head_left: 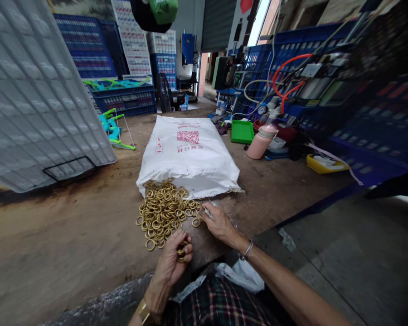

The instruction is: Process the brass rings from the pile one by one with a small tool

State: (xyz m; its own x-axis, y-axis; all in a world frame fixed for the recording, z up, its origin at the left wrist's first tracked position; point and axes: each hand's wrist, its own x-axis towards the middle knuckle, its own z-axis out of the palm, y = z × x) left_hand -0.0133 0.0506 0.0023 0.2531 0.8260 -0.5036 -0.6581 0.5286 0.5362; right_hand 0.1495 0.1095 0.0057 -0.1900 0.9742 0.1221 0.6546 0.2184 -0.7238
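Observation:
A pile of brass-coloured rings spills from the mouth of a white woven sack lying flat on the worktable. At the pile's near edge, my left hand is curled closed around several of the rings. My right hand is beside the right edge of the pile, fingers pinched together. A small silvery-grey thing shows at its fingertips, too small to name. Close to those fingertips lies a loose ring.
White ribbed trays or crates stand at the left, beside turquoise-and-green toy bows. A pink bottle, a green tray and a yellow tray are to the right. Machinery with orange hoses stands behind them.

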